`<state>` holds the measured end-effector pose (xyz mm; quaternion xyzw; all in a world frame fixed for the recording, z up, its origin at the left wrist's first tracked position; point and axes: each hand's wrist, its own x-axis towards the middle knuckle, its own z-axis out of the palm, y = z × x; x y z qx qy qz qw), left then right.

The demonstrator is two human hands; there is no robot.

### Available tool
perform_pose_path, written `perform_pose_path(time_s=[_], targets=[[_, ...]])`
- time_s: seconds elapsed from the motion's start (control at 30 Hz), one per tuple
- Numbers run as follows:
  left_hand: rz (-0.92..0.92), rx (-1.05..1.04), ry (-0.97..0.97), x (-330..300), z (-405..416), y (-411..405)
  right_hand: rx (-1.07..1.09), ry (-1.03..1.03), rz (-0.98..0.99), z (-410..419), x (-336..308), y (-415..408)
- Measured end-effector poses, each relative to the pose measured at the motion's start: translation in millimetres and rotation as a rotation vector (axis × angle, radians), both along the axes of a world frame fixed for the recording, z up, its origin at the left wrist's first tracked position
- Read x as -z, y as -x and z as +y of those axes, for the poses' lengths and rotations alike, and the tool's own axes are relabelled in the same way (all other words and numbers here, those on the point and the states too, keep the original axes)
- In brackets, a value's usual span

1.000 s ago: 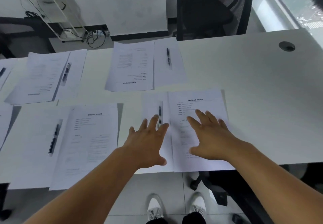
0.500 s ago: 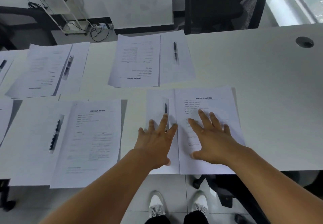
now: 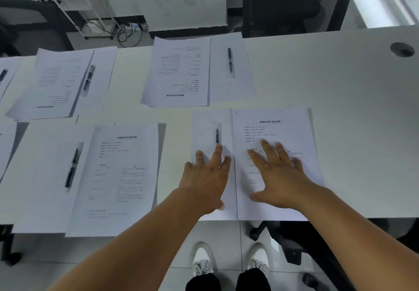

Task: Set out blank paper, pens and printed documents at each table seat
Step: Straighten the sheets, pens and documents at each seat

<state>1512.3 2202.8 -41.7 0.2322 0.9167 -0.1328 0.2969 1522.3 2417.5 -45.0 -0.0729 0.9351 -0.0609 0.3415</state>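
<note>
The left hand (image 3: pixel 205 180) lies flat, fingers spread, on the blank sheet (image 3: pixel 204 129), its middle fingertip touching the pen (image 3: pixel 217 135) pointing straight away; the right hand (image 3: pixel 277 172) presses flat on the document (image 3: pixel 274 122).

Left hand (image 3: pixel 207 181) and right hand (image 3: pixel 280 177) flat on papers (image 3: pixel 272 132)

Bright, even light; soft shadows beside the papers (image 3: pixel 118 177); wide-angle bending at edges; slight softness.
</note>
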Motion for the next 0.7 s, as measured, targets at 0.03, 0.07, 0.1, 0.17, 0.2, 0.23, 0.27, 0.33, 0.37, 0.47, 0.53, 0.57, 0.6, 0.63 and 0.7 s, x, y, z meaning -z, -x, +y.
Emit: perform_pose_path(time_s=[0.03,0.07,0.1,0.17,0.2,0.23,0.27,0.33,0.37,0.47,0.53,0.57,0.6,0.63,0.7], targets=[[0.001,0.001,0.000,-0.3,0.4,-0.1,-0.001,-0.001,0.000,0.4,-0.2,0.0],[0.001,0.003,0.000,-0.4,0.6,-0.4,-0.002,-0.001,0.001,0.7,-0.2,0.0],[0.000,0.001,0.000,-0.8,0.2,-0.8,-0.004,-0.001,0.002,1.0,-0.1,0.1],[-0.002,-0.002,-0.001,-1.3,-0.2,-1.2,-0.005,-0.002,0.003,1.4,0.1,0.0],[-0.003,-0.002,0.000,-1.6,-0.4,-1.3,-0.002,-0.002,0.002,1.4,0.0,-0.2],[-0.003,-0.002,0.001,-2.0,-0.3,-1.1,-0.001,-0.001,0.001,1.4,0.1,-0.1],[-0.003,-0.002,0.002,-2.3,-0.1,-1.0,-0.001,0.000,0.003,1.3,0.2,-0.1],[-0.002,-0.006,0.001,-2.9,0.6,-0.5,-0.002,0.003,0.010,1.0,0.2,0.1],[-0.002,-0.008,0.002,-3.1,0.9,-0.3,-0.002,0.003,0.011,1.1,0.2,0.1],[-0.001,-0.008,0.002,-4.0,0.9,-0.7,-0.004,0.002,0.013,1.7,0.1,-0.5],[-0.001,-0.013,-0.005,-4.6,0.8,-1.0,-0.005,0.000,0.016,2.0,-0.1,-0.6],[-0.002,-0.015,-0.008,-5.0,0.9,-0.7,-0.005,0.001,0.017,2.0,-0.2,-0.3],[-0.003,-0.017,-0.011,-5.9,1.1,-0.6,-0.003,0.004,0.020,2.0,-0.8,-0.2],[-0.004,-0.018,-0.011,-7.3,1.4,-0.2,0.000,0.006,0.022,2.1,-1.3,0.0],[-0.005,-0.027,-0.015,-11.5,1.7,1.3,0.003,0.010,0.025,1.6,-3.7,0.6]])
